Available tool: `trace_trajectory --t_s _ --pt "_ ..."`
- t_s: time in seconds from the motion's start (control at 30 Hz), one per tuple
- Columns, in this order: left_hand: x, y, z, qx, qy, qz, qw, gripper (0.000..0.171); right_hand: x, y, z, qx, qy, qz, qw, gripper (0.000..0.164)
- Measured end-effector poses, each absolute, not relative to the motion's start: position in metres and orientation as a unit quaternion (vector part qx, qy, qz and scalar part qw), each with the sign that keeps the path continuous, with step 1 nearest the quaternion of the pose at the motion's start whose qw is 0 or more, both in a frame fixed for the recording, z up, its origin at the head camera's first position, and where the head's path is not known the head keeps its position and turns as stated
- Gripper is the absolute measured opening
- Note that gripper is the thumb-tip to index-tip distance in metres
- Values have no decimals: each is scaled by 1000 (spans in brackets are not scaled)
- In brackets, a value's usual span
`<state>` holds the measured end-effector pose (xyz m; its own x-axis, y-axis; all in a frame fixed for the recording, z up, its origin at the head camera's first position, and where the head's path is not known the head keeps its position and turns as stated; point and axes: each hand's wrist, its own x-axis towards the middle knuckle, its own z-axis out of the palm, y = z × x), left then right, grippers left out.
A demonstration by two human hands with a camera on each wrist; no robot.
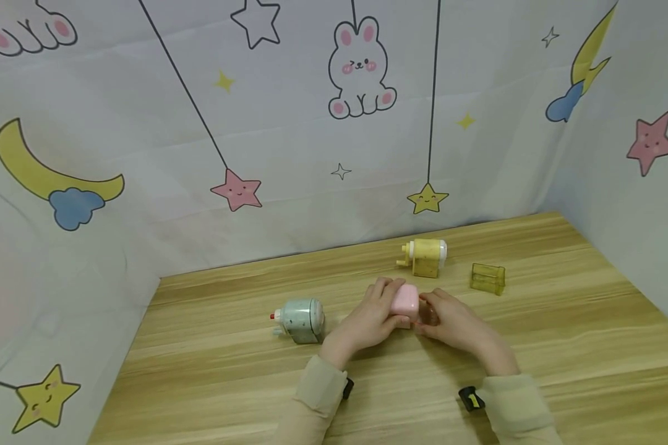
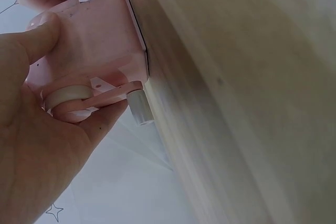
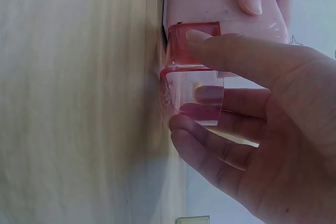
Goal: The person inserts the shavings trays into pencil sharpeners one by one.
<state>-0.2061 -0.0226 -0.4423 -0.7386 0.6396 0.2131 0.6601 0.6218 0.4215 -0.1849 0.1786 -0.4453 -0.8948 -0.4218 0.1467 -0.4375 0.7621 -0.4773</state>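
Observation:
My left hand (image 1: 369, 316) grips a pink crank pencil sharpener (image 1: 405, 300) around its body on the table. In the left wrist view, the sharpener's crank with its grey knob (image 2: 139, 107) points back towards the wrist. My right hand (image 1: 455, 318) pinches a clear reddish shavings drawer (image 3: 194, 90) between thumb and fingers. One end of the drawer meets the pink body (image 3: 202, 1), and the rest sticks out of its side; how deep it sits cannot be told.
A mint-green crank sharpener (image 1: 302, 320) stands to the left of the hands. Behind them are a yellow crank sharpener (image 1: 426, 254) and, to its right, a separate translucent yellow drawer (image 1: 487, 278). Printed cloth walls (image 1: 289, 154) border the wooden table (image 1: 211, 371).

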Motion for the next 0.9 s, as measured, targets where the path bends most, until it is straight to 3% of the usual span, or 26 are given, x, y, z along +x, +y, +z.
trace_trajectory --t_s 0.3,0.63,0.9 --pt "-205 -21 -442 -360 -901 -243 17 65 -185 177 -447 224 -935 273 10 55" --pt "-206 -21 -443 -357 -900 -248 15 66 -189 181 -452 231 -918 322 1 64" --pt "-207 -20 -443 -364 -898 -246 21 65 -191 179 -451 249 -906 342 11 60"
